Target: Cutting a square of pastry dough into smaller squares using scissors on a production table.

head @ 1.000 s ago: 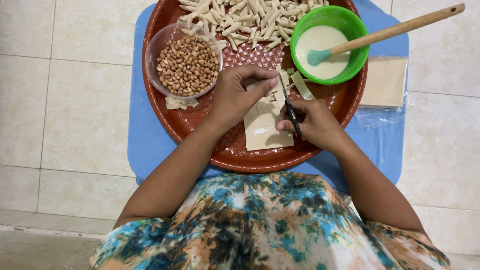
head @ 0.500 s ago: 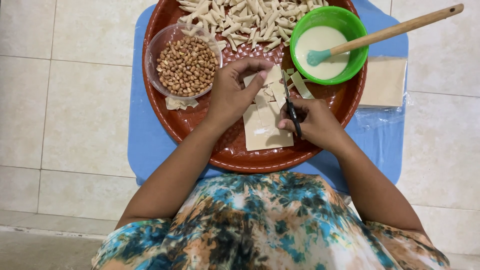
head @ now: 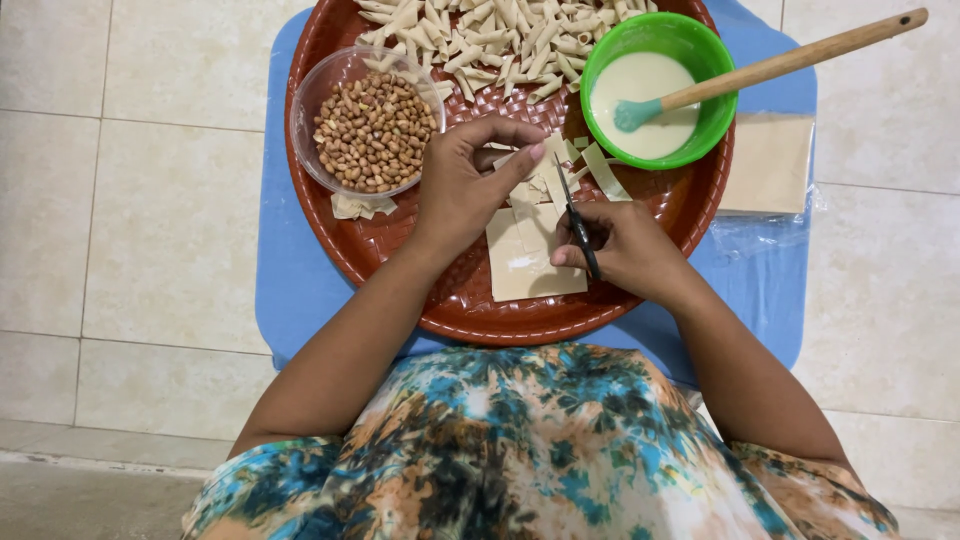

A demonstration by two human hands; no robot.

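Gripping black scissors, right hand sits at 5 o'clock on woven tray, blades pointing to 12. Left hand pinches pale dough strip over dough sheet at tray centre. Peanut bowl at 10 o'clock; green bowl of white liquid at 2, spatula resting in it.

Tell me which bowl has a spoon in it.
The green bowl, at the tray's far right: it holds white liquid and a wooden-handled spoon. The clear bowl holds only peanuts.
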